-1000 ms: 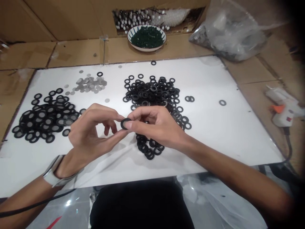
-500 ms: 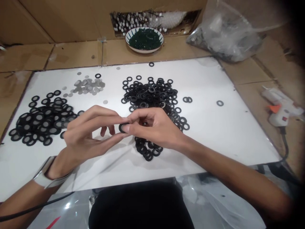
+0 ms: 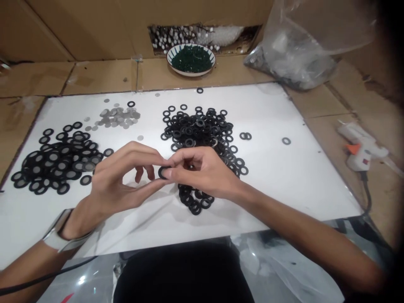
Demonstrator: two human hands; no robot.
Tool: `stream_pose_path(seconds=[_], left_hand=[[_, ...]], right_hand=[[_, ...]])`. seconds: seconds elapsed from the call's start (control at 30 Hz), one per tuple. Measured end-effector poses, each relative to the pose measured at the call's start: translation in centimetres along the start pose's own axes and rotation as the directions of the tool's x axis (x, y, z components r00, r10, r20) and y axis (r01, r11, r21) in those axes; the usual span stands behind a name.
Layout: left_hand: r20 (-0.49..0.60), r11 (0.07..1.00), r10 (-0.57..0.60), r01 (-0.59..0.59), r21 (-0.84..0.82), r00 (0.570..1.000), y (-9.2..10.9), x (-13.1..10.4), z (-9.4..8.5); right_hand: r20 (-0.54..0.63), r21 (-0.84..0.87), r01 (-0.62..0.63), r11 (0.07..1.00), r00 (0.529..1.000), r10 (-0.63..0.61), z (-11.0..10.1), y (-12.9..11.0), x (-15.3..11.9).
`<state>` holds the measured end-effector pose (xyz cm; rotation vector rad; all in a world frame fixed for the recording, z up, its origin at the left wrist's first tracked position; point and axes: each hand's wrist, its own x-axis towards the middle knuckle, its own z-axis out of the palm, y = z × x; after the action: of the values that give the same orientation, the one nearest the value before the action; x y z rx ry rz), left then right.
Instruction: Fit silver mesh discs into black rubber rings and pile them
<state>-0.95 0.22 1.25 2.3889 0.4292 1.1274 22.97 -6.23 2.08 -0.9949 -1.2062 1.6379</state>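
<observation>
White board [image 3: 284, 185]: both hands, left [image 3: 121, 181] and right [image 3: 202, 170], pinch one ring [image 3: 162, 172]; filled rings [image 3: 57, 162] lie left, many empty rings [image 3: 202, 130] remain mid-board.

- The left hand [image 3: 121, 179] is raised over the middle of the surface, a little toward its near edge, palm turned to the right.
- Its thumb and forefinger reach right and meet in a pinching grip; the other fingers curl loosely beneath.
- The left forearm runs in from the near left corner, with a band about the wrist.
- The right hand [image 3: 205, 172] is just beside the left, fingertips touching the left's fingertips.
- Its thumb and forefinger are pressed together in a matching grip; the remaining fingers fold into the palm.
- The right forearm stretches bare from the near right corner, crossing the near edge.
</observation>
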Motion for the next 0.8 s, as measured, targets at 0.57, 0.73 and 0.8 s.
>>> stream_pose_path(seconds=[0.57,0.73,0.8], left_hand=[[0.054,0.999,0.040,-0.039,-0.022,0.998,0.03,0.23,-0.21],[0.077,0.997,0.076,-0.074,-0.018,0.994,-0.03,0.24,0.14],[0.060,0.997,0.075,-0.074,-0.022,0.995,-0.10,0.32,0.22]], right_hand=[[-0.027,-0.079,0.005,0.997,1.000,-0.007,0.37,-0.62,0.12],[-0.026,-0.123,0.004,0.992,1.000,-0.008,0.32,0.01,0.26],[-0.044,-0.156,0.040,0.987,0.998,-0.048,0.40,0.32,0.25]])
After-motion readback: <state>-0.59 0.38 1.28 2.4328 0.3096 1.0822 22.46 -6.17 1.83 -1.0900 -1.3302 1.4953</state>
